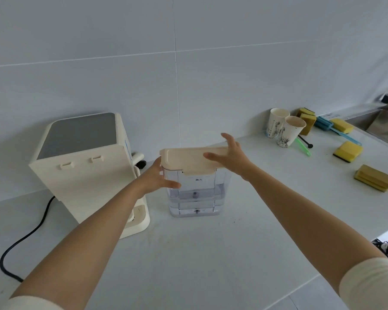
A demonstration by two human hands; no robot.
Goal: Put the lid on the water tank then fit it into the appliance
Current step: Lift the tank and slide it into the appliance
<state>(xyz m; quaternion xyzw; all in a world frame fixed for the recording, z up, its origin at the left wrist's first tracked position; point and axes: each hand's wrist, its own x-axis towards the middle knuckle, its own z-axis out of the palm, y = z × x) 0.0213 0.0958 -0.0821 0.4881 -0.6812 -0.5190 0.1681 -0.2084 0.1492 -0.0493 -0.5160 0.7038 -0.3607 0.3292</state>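
On the white worktop [211, 253], cream rectangular plastic lid [188, 159] sits on the clear plastic water tank [197, 193]; left hand [157, 177] grasps the tank, right hand [231, 156] is released above the lid. Unlatched, the lid may slip off during lifting.

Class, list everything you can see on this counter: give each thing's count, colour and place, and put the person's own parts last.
Clear plastic water tank: one, counter centre.
Cream plastic lid: one, on tank.
Cream boxy appliance: one, grey top, left.
Black power cord: one, left of appliance.
Printed paper cups: two, white, back right.
Yellow sponges: about five, right.
Blue-handled brush: one, among sponges.
Steel sink: one, far right.
Left hand: on tank's side.
Right hand: open over lid.
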